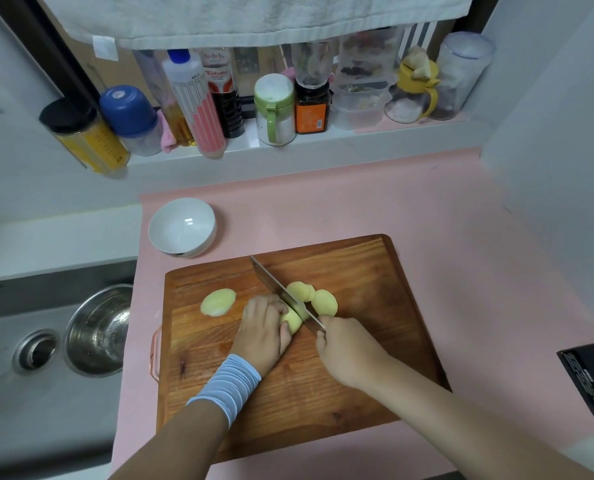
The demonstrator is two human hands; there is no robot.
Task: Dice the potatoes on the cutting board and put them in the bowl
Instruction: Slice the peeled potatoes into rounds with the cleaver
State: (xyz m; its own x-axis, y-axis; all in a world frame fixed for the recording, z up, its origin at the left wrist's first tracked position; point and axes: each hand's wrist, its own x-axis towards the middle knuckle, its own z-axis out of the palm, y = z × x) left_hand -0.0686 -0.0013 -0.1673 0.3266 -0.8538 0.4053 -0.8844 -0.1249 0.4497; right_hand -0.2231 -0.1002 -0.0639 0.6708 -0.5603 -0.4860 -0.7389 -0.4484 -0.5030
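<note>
A pink mat (pixel 409 216) covers the counter beside a steel sink (pixel 8 386) holding a metal basin (pixel 98 327). On it lies a grained wooden cutting board (pixel 323 403), with an empty white bowl (pixel 183 226) just beyond its far left corner. The right hand (pixel 349 351) grips a cleaver (pixel 281 294), blade down in a peeled potato (pixel 292 320) pinned under the left hand (pixel 264 332), fingers curled. Cut slices (pixel 318 299) lie right of the blade, one half (pixel 218 302) apart at left. The cleaver's handle is hidden; a blurred black object (pixel 589 382), perhaps a box, is cut off at right.
</note>
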